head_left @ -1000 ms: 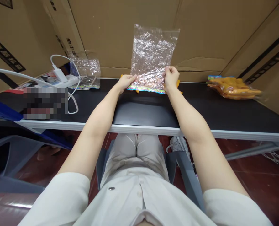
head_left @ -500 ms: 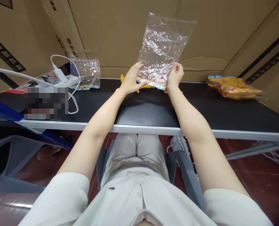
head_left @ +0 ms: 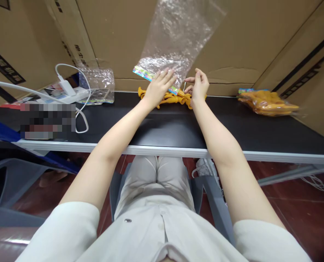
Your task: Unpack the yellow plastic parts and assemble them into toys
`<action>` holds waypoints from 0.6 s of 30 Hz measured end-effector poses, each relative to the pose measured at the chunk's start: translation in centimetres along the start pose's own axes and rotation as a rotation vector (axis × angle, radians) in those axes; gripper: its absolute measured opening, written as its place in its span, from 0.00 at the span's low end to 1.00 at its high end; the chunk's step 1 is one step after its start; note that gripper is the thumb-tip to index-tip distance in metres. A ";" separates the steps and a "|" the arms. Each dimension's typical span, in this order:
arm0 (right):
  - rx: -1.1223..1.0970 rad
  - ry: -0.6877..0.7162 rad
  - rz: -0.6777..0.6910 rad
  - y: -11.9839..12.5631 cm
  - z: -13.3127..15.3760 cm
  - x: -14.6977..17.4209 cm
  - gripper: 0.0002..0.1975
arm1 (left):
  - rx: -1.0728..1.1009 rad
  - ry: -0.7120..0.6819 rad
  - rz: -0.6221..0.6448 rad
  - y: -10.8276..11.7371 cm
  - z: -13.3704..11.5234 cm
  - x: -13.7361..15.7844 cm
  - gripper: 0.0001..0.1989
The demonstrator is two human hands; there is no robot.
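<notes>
A large clear plastic bag with a colourful printed strip along its lower edge tilts up in front of the cardboard. My left hand holds it low down, fingers laid flat across the front and the thumb out of sight. Just right of the bag is my right hand, its fingers loosely bent and apart, with no object visible in them. Beneath both hands, orange-yellow knobbly pieces lie on the black tabletop, partly covered by the left hand and the bag. Their kind is unclear.
At the right lies a clear bag packed with orange-yellow pieces. Another clear bag rests at the back left, near a white power strip and looping white cable. Cardboard walls the back; a metal edge runs along the front.
The bag's printed strip has swung leftward and its lower right corner has left my right hand. My left hand has shifted across the bag's front, and more orange-yellow pieces show.
</notes>
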State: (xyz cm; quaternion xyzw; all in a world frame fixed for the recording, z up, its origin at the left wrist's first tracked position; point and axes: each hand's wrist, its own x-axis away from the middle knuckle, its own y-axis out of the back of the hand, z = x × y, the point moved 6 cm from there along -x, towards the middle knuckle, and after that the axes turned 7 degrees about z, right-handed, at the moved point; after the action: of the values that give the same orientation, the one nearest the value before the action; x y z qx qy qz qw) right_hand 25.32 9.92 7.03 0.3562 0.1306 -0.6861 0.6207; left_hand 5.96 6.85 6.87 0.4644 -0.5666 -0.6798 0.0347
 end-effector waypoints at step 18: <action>0.758 0.136 0.708 -6.5 1.8 6.0 0.30 | -0.053 0.768 0.250 7.1 12.0 14.3 0.44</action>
State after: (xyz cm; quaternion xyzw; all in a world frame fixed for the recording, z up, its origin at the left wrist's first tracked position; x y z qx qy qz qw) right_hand 18.71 5.55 2.71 0.6219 -0.2155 -0.4089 0.6321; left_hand -13.60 5.02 3.24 0.6109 -0.5468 -0.4617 0.3385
